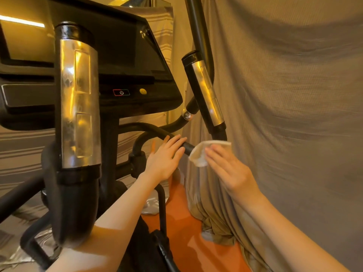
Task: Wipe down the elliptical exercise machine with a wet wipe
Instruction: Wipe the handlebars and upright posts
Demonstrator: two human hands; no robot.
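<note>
The black elliptical machine fills the left half, with its console [125, 61] on top. A curved black handlebar [149, 128] runs from the centre post toward the right. My left hand [164, 158] lies over this bar with fingers nearly straight. Just right of it, my right hand [227, 169] presses a white wet wipe [200, 154] against the bar's bend with straight fingers. Two upright grips with silver sensor plates stand near: a large near grip [78, 107] and a smaller far grip [206, 95].
A grey-tan cloth [284, 95] hangs as a wall on the right, close behind my right hand. The orange floor [188, 242] shows below. A tall black moving arm [196, 26] rises at top centre. Striped fabric covers the left background.
</note>
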